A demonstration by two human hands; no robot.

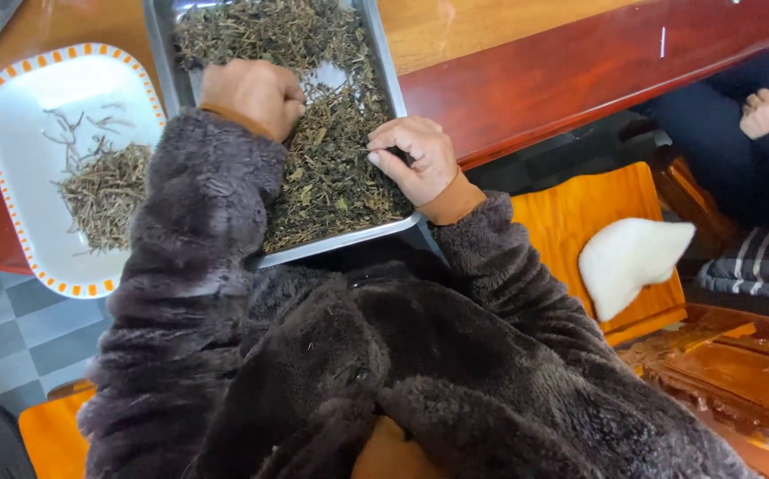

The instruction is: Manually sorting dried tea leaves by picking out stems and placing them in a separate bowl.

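Fluffy dark brown sleeves are being seen nearest to the camera, reaching up to a metal tray on the wooden table. Dried green leaves are being spread all over this tray. One small piece is being pinched by the right hand near the tray's lower right corner. The left hand is being kept closed in a loose fist on the leaves. Thin dried stems are being held in a white dish with orange edge, just beside the tray. Another person's hand is being rested far right.
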